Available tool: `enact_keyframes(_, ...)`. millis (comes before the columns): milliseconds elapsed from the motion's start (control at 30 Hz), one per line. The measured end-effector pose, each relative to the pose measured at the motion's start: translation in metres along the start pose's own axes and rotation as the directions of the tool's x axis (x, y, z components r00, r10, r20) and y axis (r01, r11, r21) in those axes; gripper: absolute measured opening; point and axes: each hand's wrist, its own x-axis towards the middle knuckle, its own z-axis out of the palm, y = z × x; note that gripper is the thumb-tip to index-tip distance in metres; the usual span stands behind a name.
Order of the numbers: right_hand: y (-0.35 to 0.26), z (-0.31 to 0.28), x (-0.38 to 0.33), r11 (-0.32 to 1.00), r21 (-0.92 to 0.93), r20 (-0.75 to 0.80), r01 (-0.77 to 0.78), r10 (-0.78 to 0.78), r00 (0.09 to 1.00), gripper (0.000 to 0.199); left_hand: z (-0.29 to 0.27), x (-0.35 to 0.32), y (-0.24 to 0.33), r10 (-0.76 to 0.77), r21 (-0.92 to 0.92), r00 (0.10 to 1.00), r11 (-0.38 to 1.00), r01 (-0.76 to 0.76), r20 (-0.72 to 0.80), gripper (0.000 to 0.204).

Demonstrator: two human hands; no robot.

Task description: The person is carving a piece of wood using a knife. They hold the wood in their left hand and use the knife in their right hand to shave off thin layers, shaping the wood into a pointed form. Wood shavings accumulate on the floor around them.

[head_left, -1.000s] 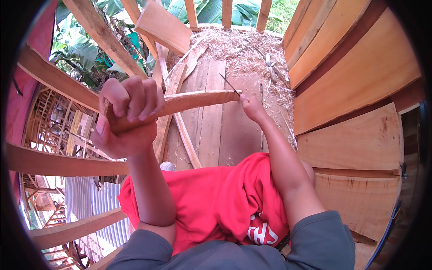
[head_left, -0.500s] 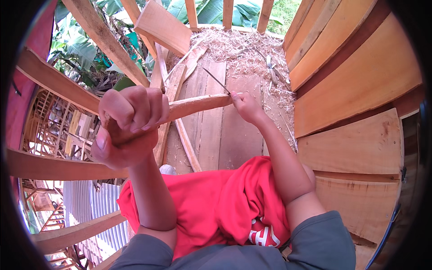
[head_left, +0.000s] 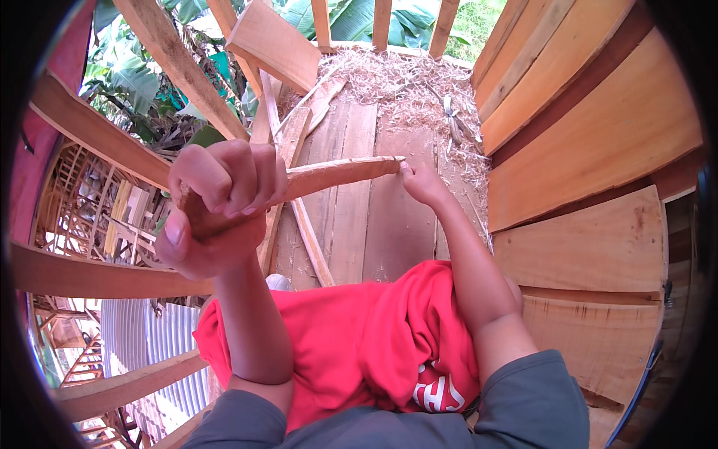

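My left hand (head_left: 224, 198), close in front of the camera, is wrapped round the thick near end of a carved wooden stick (head_left: 340, 173). The stick tapers away to the right. At its thin far end, my right hand (head_left: 426, 184) is closed, with the thumb against or right beside the tip. A knife with a thin dark blade showed in that hand a moment earlier; now the blade is hidden from view. Red cloth (head_left: 351, 322) lies across my lap below the stick.
Curly wood shavings (head_left: 404, 78) cover the far plank floor (head_left: 351, 217). A slanted board (head_left: 273, 45) and loose strips (head_left: 313, 243) stand at left, beside open wooden rails (head_left: 97, 273). A plank wall (head_left: 591, 142) closes the right side. A small tool-like object (head_left: 452, 120) lies among the shavings.
My right hand has shifted slightly right and down past the stick's tip, and the dark blade above it has gone from sight. My left hand and the stick moved slightly right.
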Motion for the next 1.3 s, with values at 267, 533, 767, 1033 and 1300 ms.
enact_keyframes(267,0.019,0.007,0.007,1.0,0.002,-0.023,-0.017,0.017,1.0,0.055,0.0,0.004,-0.002,0.0,-0.016,1.0,1.0,0.0,0.001,0.038)
enact_keyframes(533,0.018,0.012,0.007,0.999,0.036,-0.11,-0.012,0.016,0.994,0.054,0.0,0.002,-0.002,0.014,-0.008,0.999,1.0,-0.015,-0.032,0.041)
enact_keyframes(767,0.01,0.003,0.003,0.981,0.151,0.078,-0.119,0.109,0.991,0.054,-0.002,-0.001,0.0,-0.006,0.019,1.0,1.0,0.006,-0.023,0.038)
enact_keyframes(1033,-0.009,-0.009,-0.004,0.993,0.111,0.085,0.05,-0.059,0.995,0.054,-0.01,0.003,0.003,-0.012,0.017,0.998,1.0,0.011,0.063,0.038)
enact_keyframes(1300,-0.016,-0.009,-0.013,0.984,0.152,0.105,0.096,-0.112,0.988,0.053,-0.006,0.001,0.002,-0.02,0.024,1.0,1.0,0.02,0.02,0.036)
